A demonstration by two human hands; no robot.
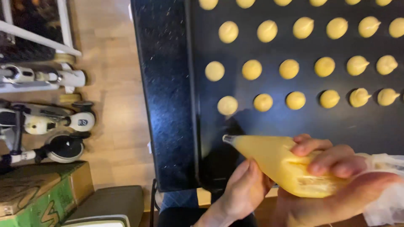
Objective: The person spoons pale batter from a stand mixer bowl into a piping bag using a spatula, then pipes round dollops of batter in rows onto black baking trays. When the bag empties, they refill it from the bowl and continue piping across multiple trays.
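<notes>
Piping bag (280, 166) lying near-horizontal, nozzle pointing left over baking tray (269, 124), right hand (336, 180) grip closed around it, left hand (244, 189) steadying underneath

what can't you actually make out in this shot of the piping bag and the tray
All in the head view:
- Piping bag: its twisted top end runs off the right edge, behind the right hand.
- Left hand: palm side hidden; wrist cut by the bottom edge.
- Dark tray: top and right edges cut off, so the total of dough mounds cannot be counted.
- Bag's nozzle: too small to tell its shape.
</notes>
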